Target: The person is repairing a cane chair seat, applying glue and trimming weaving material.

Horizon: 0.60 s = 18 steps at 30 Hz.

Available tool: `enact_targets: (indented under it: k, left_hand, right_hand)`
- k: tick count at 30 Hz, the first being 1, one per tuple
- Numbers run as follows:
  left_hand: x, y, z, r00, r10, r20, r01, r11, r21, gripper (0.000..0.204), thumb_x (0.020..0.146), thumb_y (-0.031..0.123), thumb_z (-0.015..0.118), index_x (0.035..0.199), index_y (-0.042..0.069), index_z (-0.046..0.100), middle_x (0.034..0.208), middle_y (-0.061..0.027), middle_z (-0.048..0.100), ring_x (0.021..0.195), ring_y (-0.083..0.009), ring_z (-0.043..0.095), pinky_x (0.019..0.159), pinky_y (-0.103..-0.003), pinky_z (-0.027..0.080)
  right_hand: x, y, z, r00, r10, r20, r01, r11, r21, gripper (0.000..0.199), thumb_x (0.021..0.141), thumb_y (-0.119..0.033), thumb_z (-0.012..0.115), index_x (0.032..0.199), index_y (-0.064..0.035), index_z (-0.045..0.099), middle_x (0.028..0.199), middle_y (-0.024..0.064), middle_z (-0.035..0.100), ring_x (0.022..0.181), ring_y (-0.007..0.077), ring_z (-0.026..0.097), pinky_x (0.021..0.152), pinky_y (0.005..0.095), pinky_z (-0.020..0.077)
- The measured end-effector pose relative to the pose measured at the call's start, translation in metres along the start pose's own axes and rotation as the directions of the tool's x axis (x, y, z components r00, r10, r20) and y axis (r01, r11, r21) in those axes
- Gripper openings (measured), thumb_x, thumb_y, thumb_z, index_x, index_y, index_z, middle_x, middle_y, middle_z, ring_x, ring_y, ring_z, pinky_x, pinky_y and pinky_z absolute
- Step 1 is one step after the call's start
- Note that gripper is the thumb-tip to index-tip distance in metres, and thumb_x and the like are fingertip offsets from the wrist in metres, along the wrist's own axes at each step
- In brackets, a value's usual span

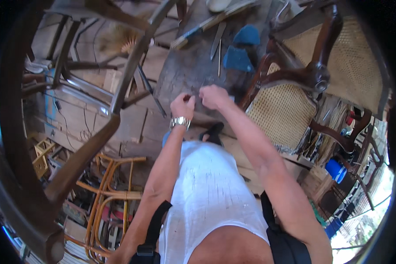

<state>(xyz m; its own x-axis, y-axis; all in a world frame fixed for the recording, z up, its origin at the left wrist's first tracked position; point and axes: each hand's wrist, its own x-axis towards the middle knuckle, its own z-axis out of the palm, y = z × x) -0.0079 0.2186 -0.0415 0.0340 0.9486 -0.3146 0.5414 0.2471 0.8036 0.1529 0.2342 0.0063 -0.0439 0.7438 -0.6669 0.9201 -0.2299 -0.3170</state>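
My left hand (183,105), with a metal watch (179,123) at the wrist, is curled closed above the near part of a dark worktable (174,72). Close to its right, my right hand (214,97) is also closed, fingertips pressed together. A small gap separates the two hands; whatever they may hold is too small to make out. Beyond them on the tabletop lie a knife-like blade (217,40), a thin stick (219,58) and two blue pieces of sheet (238,59). Right of my right hand stands a chair with a woven cane seat (280,112).
A dark wooden chair frame (81,160) rises close on the left. Bent rattan furniture (119,193) stands lower left. A long wooden strip (211,22) lies across the far tabletop. Bristles of a brush or broom (114,40) show at upper left. A blue container (335,170) sits lower right.
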Motion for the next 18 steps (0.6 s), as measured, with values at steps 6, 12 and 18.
enact_targets:
  k: [6,12,18]
  left_hand:
    - [0.046,0.003,-0.038,0.995,-0.014,0.099,0.030,0.986,-0.165,0.021,0.084,0.020,0.078,0.098,0.004,0.076,0.088,-0.0101,0.076,0.079,-0.0164,0.071,0.075,-0.031,0.055]
    - [0.085,-0.007,-0.036,0.993,-0.015,0.113,0.068,0.872,-0.484,0.018,0.089,0.008,0.075,0.105,0.002,0.071,0.089,-0.0021,0.071,0.076,-0.0086,0.065,0.068,-0.023,0.052]
    - [0.056,-0.029,-0.020,0.985,-0.143,0.095,0.170,0.894,-0.414,0.019,0.093,0.007,0.069,0.111,0.002,0.067,0.094,-0.0033,0.070,0.079,-0.0101,0.065,0.065,-0.024,0.052]
  right_hand:
    - [-0.004,-0.002,0.001,0.999,0.028,-0.046,-0.025,0.998,0.057,0.025,0.093,-0.026,0.057,0.106,-0.0128,0.073,0.109,0.0173,0.072,0.105,0.0365,0.068,0.089,0.0475,0.0543]
    - [-0.014,0.006,0.025,0.989,-0.018,-0.145,0.030,0.996,0.080,0.026,0.099,-0.026,0.048,0.110,-0.0072,0.063,0.101,0.0209,0.072,0.098,0.0407,0.068,0.084,0.0518,0.0540]
    - [-0.024,0.019,0.043,0.965,-0.021,-0.263,0.091,0.962,0.257,0.021,0.100,-0.021,0.043,0.107,-0.0055,0.054,0.097,0.0266,0.069,0.094,0.0483,0.065,0.081,0.0564,0.0512]
